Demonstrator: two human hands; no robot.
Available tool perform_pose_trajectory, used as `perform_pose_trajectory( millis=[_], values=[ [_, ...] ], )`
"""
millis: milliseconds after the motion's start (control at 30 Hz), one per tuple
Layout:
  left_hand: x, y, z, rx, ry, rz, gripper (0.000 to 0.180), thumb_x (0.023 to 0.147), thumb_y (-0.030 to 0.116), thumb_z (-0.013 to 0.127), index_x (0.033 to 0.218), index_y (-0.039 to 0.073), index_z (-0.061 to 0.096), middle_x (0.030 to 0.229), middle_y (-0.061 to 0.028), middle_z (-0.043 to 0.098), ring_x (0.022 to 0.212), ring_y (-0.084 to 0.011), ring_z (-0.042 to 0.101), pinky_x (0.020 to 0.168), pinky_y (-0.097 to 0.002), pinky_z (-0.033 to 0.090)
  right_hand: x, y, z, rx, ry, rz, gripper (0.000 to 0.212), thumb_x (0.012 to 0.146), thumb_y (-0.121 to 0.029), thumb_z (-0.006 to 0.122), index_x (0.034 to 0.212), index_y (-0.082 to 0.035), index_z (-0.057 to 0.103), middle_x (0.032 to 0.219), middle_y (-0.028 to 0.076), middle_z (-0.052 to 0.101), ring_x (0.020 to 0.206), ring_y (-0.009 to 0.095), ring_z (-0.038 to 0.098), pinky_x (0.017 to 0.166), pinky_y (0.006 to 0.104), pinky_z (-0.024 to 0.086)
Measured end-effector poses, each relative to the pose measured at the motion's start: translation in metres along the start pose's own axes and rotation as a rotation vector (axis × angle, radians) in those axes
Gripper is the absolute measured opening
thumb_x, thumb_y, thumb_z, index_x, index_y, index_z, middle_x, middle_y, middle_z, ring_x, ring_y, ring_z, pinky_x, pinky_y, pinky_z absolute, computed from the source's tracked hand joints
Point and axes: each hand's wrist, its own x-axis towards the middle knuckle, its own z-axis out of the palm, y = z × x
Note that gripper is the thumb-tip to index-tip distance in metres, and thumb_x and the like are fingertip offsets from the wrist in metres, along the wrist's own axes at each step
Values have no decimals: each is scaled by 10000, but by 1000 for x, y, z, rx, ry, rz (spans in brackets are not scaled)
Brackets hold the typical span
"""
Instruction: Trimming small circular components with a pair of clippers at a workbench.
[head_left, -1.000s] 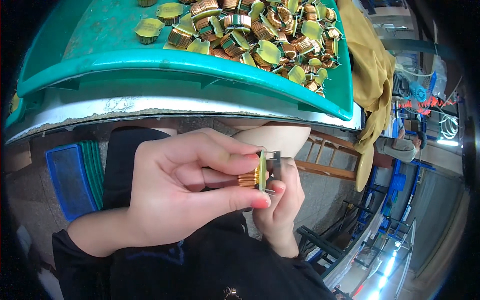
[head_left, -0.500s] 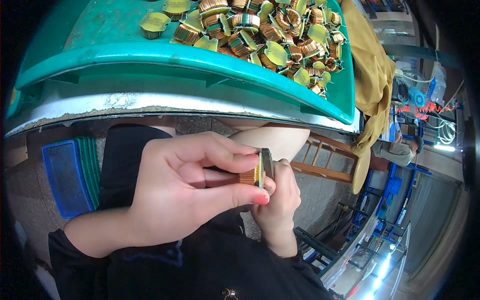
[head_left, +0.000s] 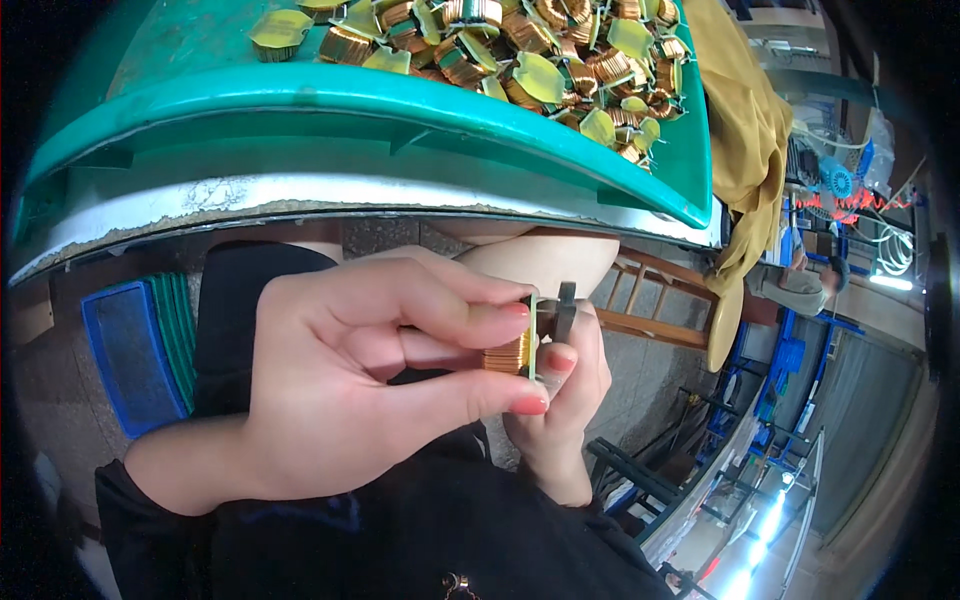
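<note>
My left hand pinches a copper-wound coil between thumb and fingertips, in front of my body. The coil is mounted on a thin, pale green-edged board, seen nearly edge-on and facing right. Just right of that board, my right hand is closed around a dark grey metal piece, a small tool by its look; its kind cannot be made out. A narrow gap separates most of the metal piece from the board. Most of my right hand's fingers are hidden behind the thumb and the left hand.
Beyond my hands, a green plastic tray on a white-edged table holds many copper coils with yellow-topped boards. Mustard cloth hangs at the right. A wooden stool and stacked blue and green crates stand below; a person sits far right.
The dark metal piece in my right hand has moved right, away from the coil's board, and the right thumb now shows. My left hand still holds the coil. The tray sits slightly higher in view.
</note>
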Motion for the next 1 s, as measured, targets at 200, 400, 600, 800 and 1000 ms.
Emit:
perform_pose_trajectory(
  millis=[200, 400, 600, 800, 1000],
  values=[
    [-1, 0, -1, -19, 22, -48, 381, 617, -200, 696, 888, 19, 542, 1112, -153, 563, 1028, -291, 591, 845, -347, 531, 1, 3, 2, 89, 16, -9, 316, 942, -276, 429, 929, 27, 520, 793, 134, 512, 659, 251, 460, 638, 326, 417],
    [2, 0, 0, -4, -4, -48, 379, 618, -198, 695, 889, 20, 543, 1121, -149, 559, 961, -268, 609, 829, -340, 534, 4, 4, 4, -30, -46, -78, 297, 933, -268, 442, 900, 18, 513, 782, 137, 509, 634, 259, 449, 624, 336, 418],
    [3, -7, 1, -25, 43, -66, 389, 622, -198, 690, 906, 19, 536, 1128, -151, 546, 921, -260, 615, 818, -341, 538, 1, 7, 3, -139, -98, -50, 294, 932, -272, 447, 899, 13, 510, 787, 135, 507, 638, 255, 445, 634, 346, 420],
    [3, -10, 0, -46, 49, -34, 426, 615, -202, 691, 931, 25, 517, 1092, -131, 537, 919, -270, 614, 824, -359, 538, -1, 8, -5, 140, -78, 88, 309, 932, -284, 451, 931, 18, 516, 819, 134, 509, 681, 253, 456, 674, 353, 424],
    [2, -14, -4, 2, 35, 17, 468, 591, -197, 710, 943, 36, 507, 1048, -111, 530, 918, -284, 616, 824, -379, 543, -2, 14, -5, 273, -170, -126, 338, 933, -305, 453, 962, 26, 518, 864, 140, 519, 749, 261, 470, 721, 355, 425]
  ],
)
